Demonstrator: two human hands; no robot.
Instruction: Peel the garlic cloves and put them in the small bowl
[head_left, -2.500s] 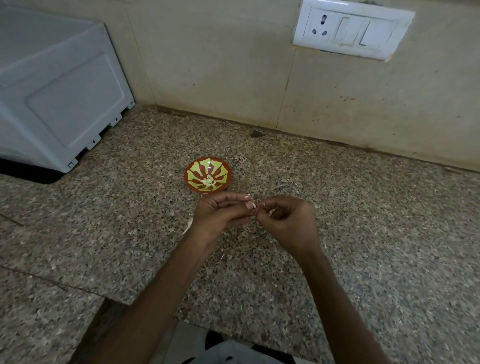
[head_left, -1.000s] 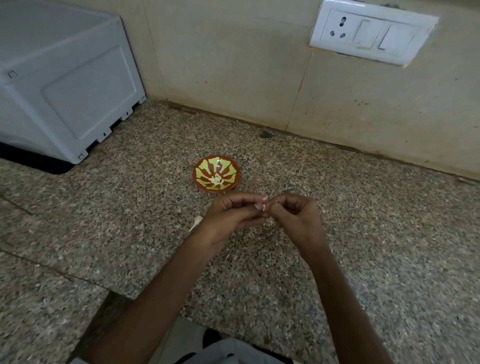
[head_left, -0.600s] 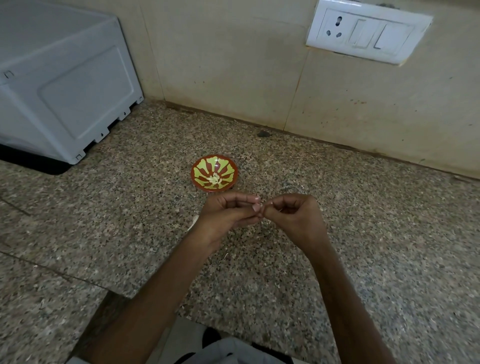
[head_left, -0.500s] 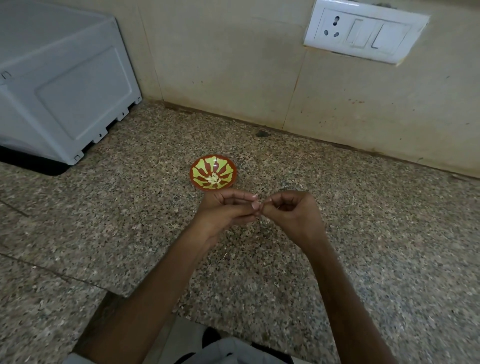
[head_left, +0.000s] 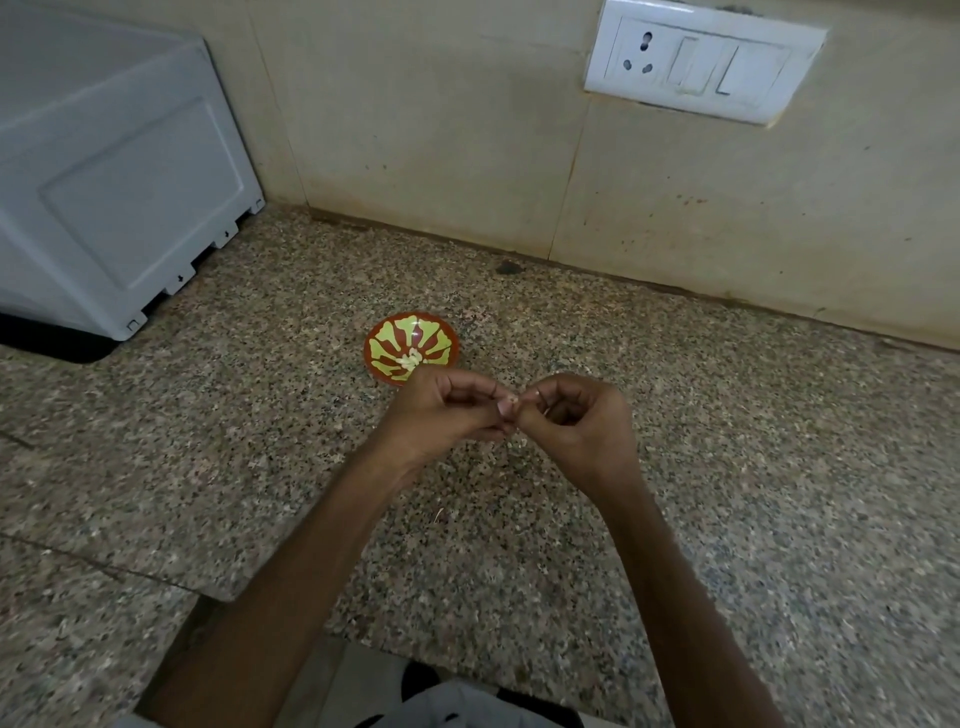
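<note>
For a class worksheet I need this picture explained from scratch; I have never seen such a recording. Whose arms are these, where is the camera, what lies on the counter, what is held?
No machine here: a person works with bare hands. One wide-angle camera worn on the head looks forward and down, so the arms enter from the bottom edge. The left hand and right hand meet above a speckled stone counter, both pinching one small pale garlic clove between them. Just beyond the left hand stands the small bowl, red with a yellow-green pattern, holding a few pale peeled cloves. A white appliance stands at far left; a socket plate is on the wall.
</note>
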